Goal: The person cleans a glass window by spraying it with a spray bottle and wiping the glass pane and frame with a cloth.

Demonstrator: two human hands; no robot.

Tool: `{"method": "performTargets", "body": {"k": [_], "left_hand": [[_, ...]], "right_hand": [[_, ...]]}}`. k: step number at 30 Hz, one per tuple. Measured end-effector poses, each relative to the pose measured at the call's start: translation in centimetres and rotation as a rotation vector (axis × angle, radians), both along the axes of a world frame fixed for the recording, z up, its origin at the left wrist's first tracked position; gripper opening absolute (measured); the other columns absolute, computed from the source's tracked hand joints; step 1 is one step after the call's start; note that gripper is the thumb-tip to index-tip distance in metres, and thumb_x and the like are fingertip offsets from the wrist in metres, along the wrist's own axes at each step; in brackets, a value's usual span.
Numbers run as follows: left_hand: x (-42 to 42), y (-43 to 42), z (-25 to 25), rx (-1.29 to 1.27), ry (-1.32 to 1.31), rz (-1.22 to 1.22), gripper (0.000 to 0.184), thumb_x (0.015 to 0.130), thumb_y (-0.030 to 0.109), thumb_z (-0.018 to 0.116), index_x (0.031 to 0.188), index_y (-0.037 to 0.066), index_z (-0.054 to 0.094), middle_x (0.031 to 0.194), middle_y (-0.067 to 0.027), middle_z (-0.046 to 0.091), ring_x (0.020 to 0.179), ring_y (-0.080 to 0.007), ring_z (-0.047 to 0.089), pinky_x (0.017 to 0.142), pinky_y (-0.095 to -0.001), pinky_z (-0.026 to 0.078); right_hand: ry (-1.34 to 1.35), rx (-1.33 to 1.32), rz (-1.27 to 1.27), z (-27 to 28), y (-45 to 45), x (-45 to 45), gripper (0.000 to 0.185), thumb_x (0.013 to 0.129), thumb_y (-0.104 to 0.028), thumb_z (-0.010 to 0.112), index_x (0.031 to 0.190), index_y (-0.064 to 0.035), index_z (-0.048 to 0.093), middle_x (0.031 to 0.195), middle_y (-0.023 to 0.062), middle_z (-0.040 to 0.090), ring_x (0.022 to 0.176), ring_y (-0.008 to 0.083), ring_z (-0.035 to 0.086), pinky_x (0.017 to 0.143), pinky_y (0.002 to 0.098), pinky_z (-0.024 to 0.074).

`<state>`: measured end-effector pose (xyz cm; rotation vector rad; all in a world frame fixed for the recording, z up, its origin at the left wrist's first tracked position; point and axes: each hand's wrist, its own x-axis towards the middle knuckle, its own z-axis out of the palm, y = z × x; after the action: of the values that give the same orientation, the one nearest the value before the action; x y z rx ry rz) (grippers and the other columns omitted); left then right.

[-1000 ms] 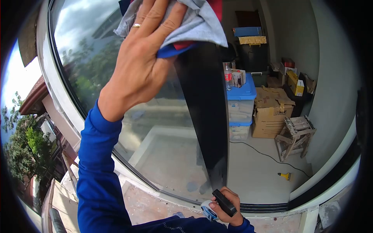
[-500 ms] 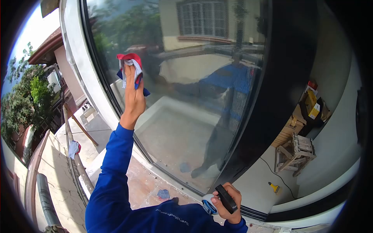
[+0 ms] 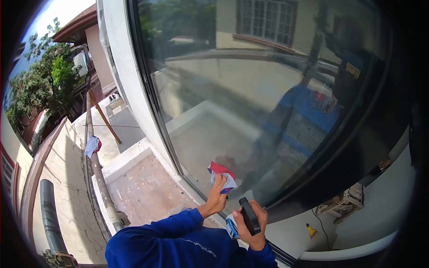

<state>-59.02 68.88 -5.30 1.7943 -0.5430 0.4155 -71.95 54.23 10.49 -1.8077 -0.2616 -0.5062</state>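
Note:
My left hand is closed on a bunched red, white and blue cloth, low in front of the glass pane. Whether the cloth presses on the glass at this instant, I cannot tell. Beside it, my right hand grips what looks like a spray bottle, with a black top and a white body bearing a blue label. Its lower part is hidden by my hand and sleeve. The pane, in a dark frame, mirrors a person in blue and a building.
At left, a similar cloth hangs on a pole. A ledge with debris lies below the window. Inside at right are a wooden stool, a yellow-handled brush and a dark cord.
My left hand has come down from the upper left of the pane with the cloth, close to my right hand. The view has shifted, and my right hand still holds the bottle.

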Motion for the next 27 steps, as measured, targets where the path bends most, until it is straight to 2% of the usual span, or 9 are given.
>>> {"method": "performTargets", "body": {"k": [4, 7, 10, 12, 14, 18, 21, 26, 27], "left_hand": [[7.2, 3.0, 4.2, 0.026, -0.294, 0.116, 0.059, 0.1, 0.015, 0.045, 0.152, -0.008, 0.03, 0.162, -0.0362, 0.011, 0.151, -0.052, 0.008, 0.123, -0.0442, 0.012], [16.5, 9.1, 5.5, -0.467, 0.081, 0.341, 0.049, 0.106, 0.034, 0.047, 0.133, -0.006, 0.052, 0.124, -0.0181, 0.063, 0.113, -0.0291, 0.061, 0.099, -0.0367, 0.044], [19.2, 11.1, 0.4, -0.954, 0.666, 0.438, 0.04, 0.105, 0.042, 0.049, 0.104, 0.004, 0.061, 0.086, -0.0055, 0.062, 0.075, -0.0173, 0.06, 0.068, -0.0316, 0.046], [15.4, 7.7, -1.5, -1.044, 0.665, 0.342, 0.037, 0.105, 0.045, 0.049, 0.086, 0.014, 0.055, 0.063, 0.005, 0.044, 0.052, -0.01, 0.042, 0.05, -0.0294, 0.031], [8.2, 3.7, -2.0, -0.596, 0.549, 0.312, 0.034, 0.105, 0.041, 0.05, 0.096, 0.009, 0.056, 0.079, 0.0005, 0.051, 0.066, -0.0135, 0.048, 0.06, -0.0288, 0.039], [2.9, 2.1, -3.1, -0.212, 0.232, -0.017, 0.048, 0.098, 0.02, 0.05, 0.139, -0.003, 0.042, 0.149, -0.0253, 0.037, 0.138, -0.038, 0.039, 0.112, -0.0397, 0.034], [6.2, 6.6, -0.2, 0.049, 0.036, -0.047, 0.057, 0.098, 0.018, 0.047, 0.148, -0.006, 0.035, 0.163, -0.0316, 0.014, 0.151, -0.0473, 0.017, 0.122, -0.0405, 0.02], [17.9, 13.4, 8.3, -0.008, -0.265, 0.295, 0.061, 0.105, 0.024, 0.038, 0.153, -0.01, 0.025, 0.164, -0.0323, 0.01, 0.153, -0.0458, 0.009, 0.124, -0.0415, 0.01], [21.0, 15.4, 10.6, -0.058, -0.273, 0.346, 0.053, 0.105, 0.028, 0.04, 0.144, -0.008, 0.034, 0.148, -0.0257, 0.023, 0.139, -0.0385, 0.021, 0.114, -0.0383, 0.019]], "right_hand": [[-0.054, 0.055, 0.007, 1.2, 2.0, 1.6, 0.026, 0.082, -0.014, 0.082, 0.078, -0.0002, 0.06, 0.071, 0.0095, 0.056, 0.058, 0.0199, 0.055, 0.054, 0.0314, 0.0414], [-0.072, 0.069, 0.02, 1.8, 3.1, 2.7, 0.027, 0.083, -0.015, 0.082, 0.078, -0.0004, 0.06, 0.071, 0.0093, 0.055, 0.058, 0.0204, 0.055, 0.054, 0.0319, 0.0412], [-0.075, 0.054, 0.034, 1.3, 4.1, 4.0, 0.027, 0.083, -0.015, 0.082, 0.079, -0.0005, 0.06, 0.071, 0.0093, 0.055, 0.058, 0.0209, 0.055, 0.054, 0.033, 0.0418], [-0.037, 0.041, 0.047, 1.4, 4.7, 4.9, 0.027, 0.083, -0.014, 0.082, 0.08, -0.0005, 0.06, 0.072, 0.0095, 0.055, 0.058, 0.0216, 0.055, 0.055, 0.034, 0.0425], [-0.042, 0.033, 0.065, 1.9, 5.7, 6.0, 0.03, 0.085, -0.021, 0.081, 0.081, 0.0004, 0.06, 0.072, 0.0087, 0.055, 0.061, 0.0205, 0.056, 0.058, 0.0325, 0.0432], [-0.033, -0.022, 0.107, 2.8, 7.7, 7.8, 0.031, 0.085, -0.021, 0.081, 0.082, 0.0012, 0.06, 0.072, 0.0088, 0.055, 0.063, 0.0218, 0.056, 0.06, 0.0327, 0.0438], [0.025, -0.104, 0.133, 2.9, 7.8, 7.9, 0.028, 0.085, -0.019, 0.081, 0.083, 0.0013, 0.061, 0.075, 0.0089, 0.057, 0.061, 0.0214, 0.057, 0.059, 0.0313, 0.044], [-0.053, -0.105, 0.121, 2.5, 7.8, 7.6, 0.029, 0.083, -0.019, 0.082, 0.084, 0.0007, 0.062, 0.077, 0.0078, 0.057, 0.061, 0.0159, 0.057, 0.056, 0.0289, 0.043], [-0.057, -0.114, 0.116, 2.0, 7.7, 7.5, 0.028, 0.083, -0.019, 0.082, 0.084, 0.0006, 0.062, 0.078, 0.0075, 0.057, 0.061, 0.0147, 0.057, 0.056, 0.0283, 0.043]]}}
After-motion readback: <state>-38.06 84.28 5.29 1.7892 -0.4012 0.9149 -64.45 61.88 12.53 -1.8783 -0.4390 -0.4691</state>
